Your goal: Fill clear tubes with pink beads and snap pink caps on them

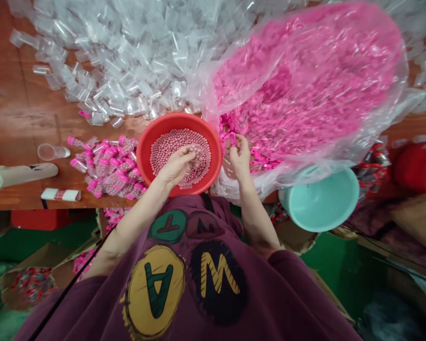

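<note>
Head view. Left hand (177, 166) hovered over the red bowl (145, 163), fingers closed round a small clear tube (198, 154), held tilted just above the pink beads (168, 147). Tube blurred, so its contents could not be told. Right hand (240, 158) sat at the mouth of the plastic bag (376, 123), just right of the bowl, fingertips (234, 142) pressed together, apparently on one pink cap (232, 137). Filled tubes (106, 166) lay heaped left of the bowl on the table (21, 118). Teal bowl (319, 199) at lower right.
</note>
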A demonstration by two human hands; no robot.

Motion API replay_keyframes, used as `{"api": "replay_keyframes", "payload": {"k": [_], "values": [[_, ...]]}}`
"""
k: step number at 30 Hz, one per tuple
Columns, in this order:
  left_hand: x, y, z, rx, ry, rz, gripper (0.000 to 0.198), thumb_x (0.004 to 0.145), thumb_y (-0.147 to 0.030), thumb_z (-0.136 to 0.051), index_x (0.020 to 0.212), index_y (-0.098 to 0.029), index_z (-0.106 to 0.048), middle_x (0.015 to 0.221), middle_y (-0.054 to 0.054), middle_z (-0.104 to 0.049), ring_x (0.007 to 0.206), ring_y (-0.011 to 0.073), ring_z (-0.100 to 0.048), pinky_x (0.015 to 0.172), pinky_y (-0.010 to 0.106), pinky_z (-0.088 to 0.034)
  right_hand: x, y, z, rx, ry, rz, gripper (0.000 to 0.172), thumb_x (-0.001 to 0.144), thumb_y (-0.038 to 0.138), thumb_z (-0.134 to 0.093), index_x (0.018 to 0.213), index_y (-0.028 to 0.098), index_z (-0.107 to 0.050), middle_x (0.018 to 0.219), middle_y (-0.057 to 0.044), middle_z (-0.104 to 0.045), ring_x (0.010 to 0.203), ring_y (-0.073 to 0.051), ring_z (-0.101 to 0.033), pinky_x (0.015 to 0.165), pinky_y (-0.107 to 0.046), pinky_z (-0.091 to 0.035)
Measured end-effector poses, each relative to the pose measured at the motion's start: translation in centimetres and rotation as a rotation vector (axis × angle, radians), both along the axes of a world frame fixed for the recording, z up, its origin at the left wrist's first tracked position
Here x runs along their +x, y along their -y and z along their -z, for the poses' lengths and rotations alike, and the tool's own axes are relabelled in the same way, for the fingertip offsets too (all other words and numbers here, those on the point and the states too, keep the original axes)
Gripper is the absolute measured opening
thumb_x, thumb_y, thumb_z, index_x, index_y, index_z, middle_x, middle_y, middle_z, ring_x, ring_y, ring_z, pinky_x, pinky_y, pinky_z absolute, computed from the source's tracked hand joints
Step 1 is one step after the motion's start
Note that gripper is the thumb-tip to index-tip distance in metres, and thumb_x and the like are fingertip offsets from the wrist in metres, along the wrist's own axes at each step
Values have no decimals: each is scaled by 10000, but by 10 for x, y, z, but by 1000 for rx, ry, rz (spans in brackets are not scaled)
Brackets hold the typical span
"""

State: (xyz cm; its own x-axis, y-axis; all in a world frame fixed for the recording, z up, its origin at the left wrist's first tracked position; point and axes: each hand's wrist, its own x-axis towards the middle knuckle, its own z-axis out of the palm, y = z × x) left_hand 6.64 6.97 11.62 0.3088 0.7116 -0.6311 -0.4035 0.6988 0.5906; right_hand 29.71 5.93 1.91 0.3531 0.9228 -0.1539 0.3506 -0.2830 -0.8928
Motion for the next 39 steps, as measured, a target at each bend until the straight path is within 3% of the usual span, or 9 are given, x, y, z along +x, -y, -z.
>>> {"api": "replay_keyframes", "payload": {"k": [6, 11, 19, 25, 29, 33, 35, 39], "values": [[0, 7, -6, 99, -33, -20, 327, 836, -186, -840, 1147, -200, -739, 1124, 48, -774, 996, 157, -701, 818, 254, -527, -53, 20, -88, 193, 17, -285, 366, 1091, 365, -479, 1374, 317, -707, 1264, -84, -737, 1196, -284, -696, 1164, -539, -554], [-8, 16, -12, 183, -2, -37, 371, 834, -245, -876, 1183, -202, -760, 1114, 53, -780, 992, 166, -708, 795, 254, -521, -73, 18, -122, 250, 159, -377, 334, 1113, 417, -519, 1316, 330, -770, 1196, -101, -730, 1160, -299, -704, 1133, -538, -578], [-16, 33, -19, 117, 21, -90, 266, 915, -269, -831, 1163, -201, -762, 986, 29, -776, 853, 134, -720, 746, 240, -547, -78, 30, -139, 295, 196, -464, 247, 1098, 384, -605, 1198, 329, -825, 1147, -70, -800, 1085, -278, -753, 1052, -496, -624], [-16, 45, -12, 256, 9, -121, 389, 882, -407, -895, 1186, -199, -769, 929, 12, -760, 754, 99, -681, 703, 214, -556, -76, 39, -148, 396, 430, -574, 275, 1112, 292, -563, 1249, 256, -799, 1209, -100, -816, 1127, -276, -757, 1039, -496, -628], [-21, 47, -14, 394, -45, -73, 448, 863, -517, -907, 1170, -212, -790, 839, -6, -721, 677, 90, -625, 603, 211, -508, -69, 40, -159, 461, 491, -687, 226, 1095, 256, -598, 1212, 240, -791, 1141, -99, -812, 1035, -257, -752, 952, -457, -641], [-33, 47, -21, 433, -19, 39, 463, 846, -573, -910, 1101, -201, -806, 736, -16, -676, 611, 90, -582, 557, 226, -468, -66, 46, -167, 439, 372, -760, 270, 1112, 280, -556, 1281, 258, -766, 1178, -98, -757, 1092, -246, -725, 957, -448, -634], [-40, 47, -24, 437, -5, 76, 473, 822, -567, -931, 1080, -191, -805, 730, -17, -680, 601, 88, -588, 562, 227, -477, -70, 51, -165, 390, 261, -734, 305, 1123, 337, -537, 1342, 277, -741, 1208, -93, -713, 1129, -240, -705, 974, -450, -629], [-49, 48, -29, 470, -49, 97, 475, 800, -559, -946, 1054, -181, -808, 751, -11, -708, 608, 87, -609, 588, 227, -514, -84, 59, -151, 317, 25, -491, 391, 1101, 450, -591, 1460, 301, -632, 1162, -58, -691, 990, -201, -699, 904, -407, -640]]}}
